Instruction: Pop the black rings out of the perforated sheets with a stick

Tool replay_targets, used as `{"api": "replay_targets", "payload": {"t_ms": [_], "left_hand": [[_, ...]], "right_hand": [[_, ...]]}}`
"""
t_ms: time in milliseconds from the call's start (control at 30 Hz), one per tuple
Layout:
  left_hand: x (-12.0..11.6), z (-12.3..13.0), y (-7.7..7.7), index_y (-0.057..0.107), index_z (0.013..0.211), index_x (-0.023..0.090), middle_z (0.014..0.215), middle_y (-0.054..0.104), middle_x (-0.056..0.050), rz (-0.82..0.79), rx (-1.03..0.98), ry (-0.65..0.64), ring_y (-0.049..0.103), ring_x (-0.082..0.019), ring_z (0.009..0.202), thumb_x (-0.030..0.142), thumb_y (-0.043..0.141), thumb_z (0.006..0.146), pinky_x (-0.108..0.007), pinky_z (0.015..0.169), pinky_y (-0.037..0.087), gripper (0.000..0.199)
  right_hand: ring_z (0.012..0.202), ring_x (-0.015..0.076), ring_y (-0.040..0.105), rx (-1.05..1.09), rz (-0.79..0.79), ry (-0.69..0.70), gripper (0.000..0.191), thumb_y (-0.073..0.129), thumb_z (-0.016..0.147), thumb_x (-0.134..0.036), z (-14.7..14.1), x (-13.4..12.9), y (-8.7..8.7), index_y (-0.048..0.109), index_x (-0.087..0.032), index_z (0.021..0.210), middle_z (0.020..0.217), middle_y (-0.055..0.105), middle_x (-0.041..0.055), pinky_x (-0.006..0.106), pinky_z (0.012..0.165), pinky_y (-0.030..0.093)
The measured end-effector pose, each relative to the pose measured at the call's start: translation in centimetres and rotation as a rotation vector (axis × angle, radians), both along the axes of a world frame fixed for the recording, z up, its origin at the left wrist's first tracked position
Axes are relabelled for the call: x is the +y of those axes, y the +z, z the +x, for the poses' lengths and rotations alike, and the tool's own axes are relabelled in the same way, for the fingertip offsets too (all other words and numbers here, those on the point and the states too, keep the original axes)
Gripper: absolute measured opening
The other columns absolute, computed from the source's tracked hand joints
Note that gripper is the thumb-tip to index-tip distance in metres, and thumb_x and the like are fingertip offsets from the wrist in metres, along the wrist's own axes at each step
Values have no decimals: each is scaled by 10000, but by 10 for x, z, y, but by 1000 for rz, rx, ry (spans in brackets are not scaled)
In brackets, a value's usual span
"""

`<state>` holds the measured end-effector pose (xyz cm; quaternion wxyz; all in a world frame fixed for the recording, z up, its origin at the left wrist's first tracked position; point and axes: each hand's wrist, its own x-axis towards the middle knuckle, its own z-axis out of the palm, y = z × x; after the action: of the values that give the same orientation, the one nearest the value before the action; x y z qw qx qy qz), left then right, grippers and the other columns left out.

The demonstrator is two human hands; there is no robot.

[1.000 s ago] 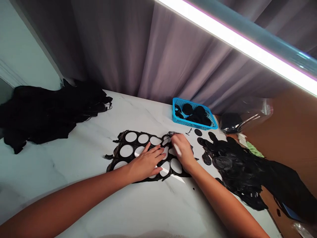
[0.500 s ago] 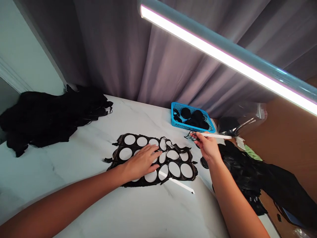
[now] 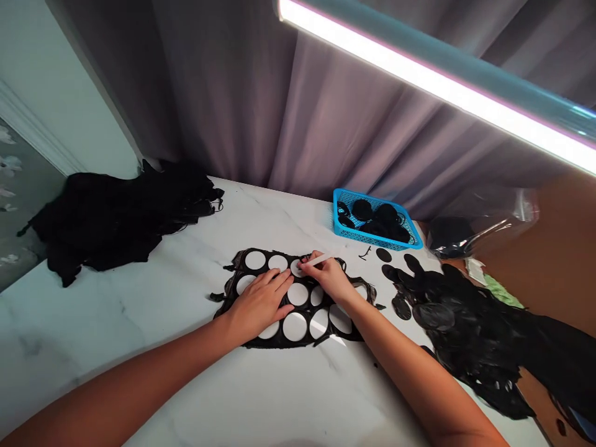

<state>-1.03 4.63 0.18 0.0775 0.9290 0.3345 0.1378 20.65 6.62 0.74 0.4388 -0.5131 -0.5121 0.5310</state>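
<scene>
A flat black sheet [image 3: 308, 308] with rows of round holes lies on the white table, whose top shows through the holes. My left hand [image 3: 261, 301] rests palm down on its left part, fingers stretched and slightly spread. Between the pinched fingers of my right hand [image 3: 331, 276] is a slim white stick-like tool [image 3: 321, 259]; its exact kind is unclear. The tool's tip end is at a hole in the top row, close to my left fingertips. My right hand and forearm cover part of the sheet's right side.
Behind stands a blue plastic basket [image 3: 378, 239] of black round pieces. Black discs and sheets [image 3: 459, 335] heap at the right; a larger black pile [image 3: 112, 214] sits at the left. A thin black scrap [image 3: 365, 253] lies near the basket. A lamp tube [image 3: 419, 68] crosses above.
My right hand has moved left with the white tool, from beside the basket onto the holed sheet. A thin black scrap now lies where it was. The view has shifted slightly.
</scene>
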Motion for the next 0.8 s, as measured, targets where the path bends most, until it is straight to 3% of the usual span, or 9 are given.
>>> {"api": "replay_targets", "payload": {"t_ms": [100,333,467,567,733,800], "left_hand": [[0,1,0,470,1377,180,1420,525,-105,-1,10,-6,434,-304,1322,414,529,976,-456,1051,419,467],[-2,1,-2,471,1385,161,1440,510,-114,-42,8,2,405,-331,1350,417,536,968,-477,1074,400,493],[-3,1,-4,462,1398,166,1461,490,-115,-49,-2,-4,359,-323,1398,412,529,973,-475,1126,345,496],[-5,1,-6,432,1424,168,1500,448,-116,-55,14,-1,305,-316,1440,419,484,993,-511,1167,260,502],[-8,0,-8,374,1467,144,1541,390,-119,-60,58,6,233,-317,1473,427,476,997,-562,1186,159,559],[-8,-1,-9,373,1472,161,1541,391,-114,-51,40,12,232,-312,1475,435,463,1002,-564,1189,143,552]], "right_hand": [[704,160,546,-288,130,70,263,665,829,-386,-3,-4,-5,500,-214,718,766,622,-5,290,667,427],[659,172,510,-446,184,90,244,591,869,-376,-4,-10,1,476,-226,716,713,568,-2,287,609,398],[687,180,531,-527,255,99,227,557,896,-318,-6,-12,0,458,-227,712,732,574,7,294,642,408],[758,206,541,-653,398,107,195,506,925,-250,-12,-20,-3,460,-227,737,798,590,40,317,694,426],[903,264,511,-1025,646,281,113,466,884,-122,-12,-24,0,534,-211,876,971,620,116,374,809,436],[913,275,505,-1099,642,150,131,443,873,-117,5,-10,6,539,-206,879,962,615,126,381,797,433]]}}
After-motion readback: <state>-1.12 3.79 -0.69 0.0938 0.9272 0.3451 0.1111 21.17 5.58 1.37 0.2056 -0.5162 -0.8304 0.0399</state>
